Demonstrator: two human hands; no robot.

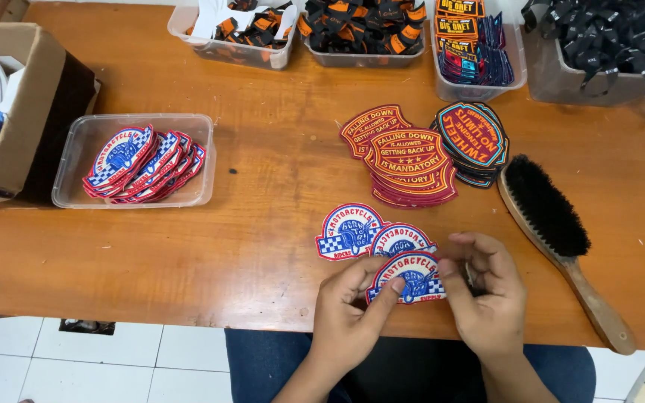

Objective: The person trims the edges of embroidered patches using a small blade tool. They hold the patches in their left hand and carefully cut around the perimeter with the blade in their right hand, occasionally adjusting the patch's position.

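Blue-and-white embroidered patch sits at the near worktop edge, pinched between left hand thumb and right hand fingers. Risk: loose pinch lets it slide off the edge, or nudges the two matching patches just beyond.

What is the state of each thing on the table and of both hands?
left hand: grips the held patch
right hand: grips the same patch
held patch: lifted, face up
two round patches: flat, overlapping
red patches: piled
dark patches: stacked
clear tub: open, holding patches
brush: bristles up
cardboard box: open
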